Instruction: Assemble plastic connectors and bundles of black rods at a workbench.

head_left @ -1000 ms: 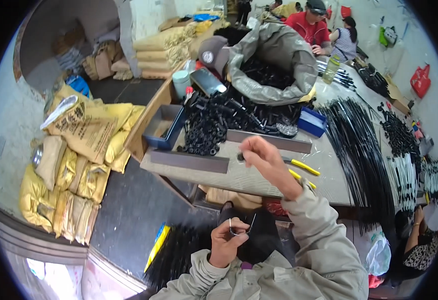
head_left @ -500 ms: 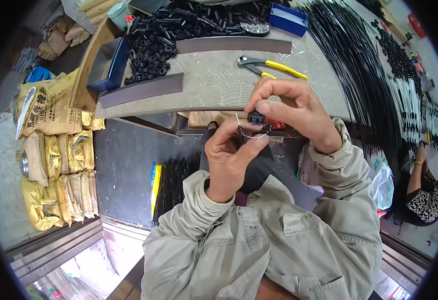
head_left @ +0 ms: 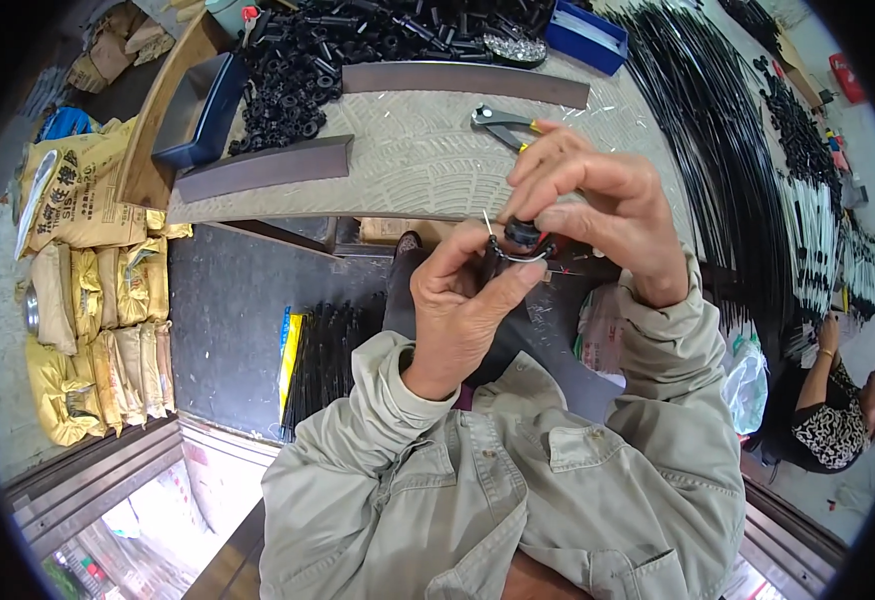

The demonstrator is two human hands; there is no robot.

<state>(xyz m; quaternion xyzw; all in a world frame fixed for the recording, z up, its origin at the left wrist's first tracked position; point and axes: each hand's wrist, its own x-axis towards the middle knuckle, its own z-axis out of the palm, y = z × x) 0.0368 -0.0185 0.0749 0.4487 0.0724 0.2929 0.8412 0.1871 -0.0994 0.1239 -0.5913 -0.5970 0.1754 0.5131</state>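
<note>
My left hand (head_left: 463,315) is closed, pinching a thin black cable (head_left: 501,256) between thumb and fingers. A pale bare wire (head_left: 523,259) bows out from it above the thumb, and another thin wire end (head_left: 488,220) sticks up beside the forefinger. My right hand (head_left: 613,205) is closed on a small round black plastic part (head_left: 524,234), held by thumb and fingertips just above the bowed wire. Whether the part touches the wire I cannot tell. Beyond the right hand lie end-cutting pincers (head_left: 498,122), their yellow handles partly hidden behind its fingers.
On the workbench (head_left: 408,165) a heap of black plastic parts (head_left: 293,100) lies behind dark strips (head_left: 463,82). Blue bins (head_left: 588,38) stand at both sides. Long black cables (head_left: 703,130) hang over the right edge. Yellow sacks (head_left: 83,190) are stacked left. Another person (head_left: 838,410) sits far right.
The view has shifted a little. The round black part has turned and come down closer to the bowed wire, and my right hand's fingers have changed their hold on it.
</note>
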